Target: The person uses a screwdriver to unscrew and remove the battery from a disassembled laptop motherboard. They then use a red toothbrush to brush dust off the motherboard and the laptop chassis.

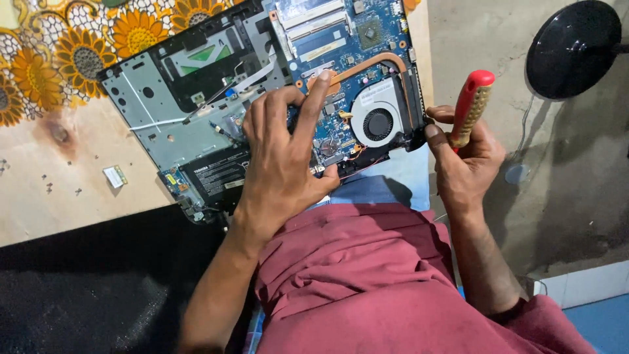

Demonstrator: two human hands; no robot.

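- Blue circuit board fills the right half of an opened laptop (262, 98), which lies bottom-up across the person's lap and the edge of a wooden surface (65, 190) with a sunflower-patterned cloth (59, 52) beyond the laptop's far-left corner.
- Left hand (282, 157) rests spread on the middle of the laptop; its fingers are open and grip nothing, the forefinger tip pressing near the copper heat pipe (373, 62).
- Cooling fan (377, 121) sits at the laptop's near-right corner, just right of that hand.
- Right hand (465, 160) is just off the laptop's right edge, fingers closed around a red-handled screwdriver (468, 108).
- Its long axis runs nearly upright, the red butt pointing up and away from the laptop; the tip is hidden in the hand.
- Likely risks: the overhanging laptop could tip off the lap if the left hand presses unevenly, and the forefinger could bend the heat pipe or snag the thin loose cables left of it.
- Tiny screws (49, 183) lie loose on the surface left of the laptop and could be brushed away.
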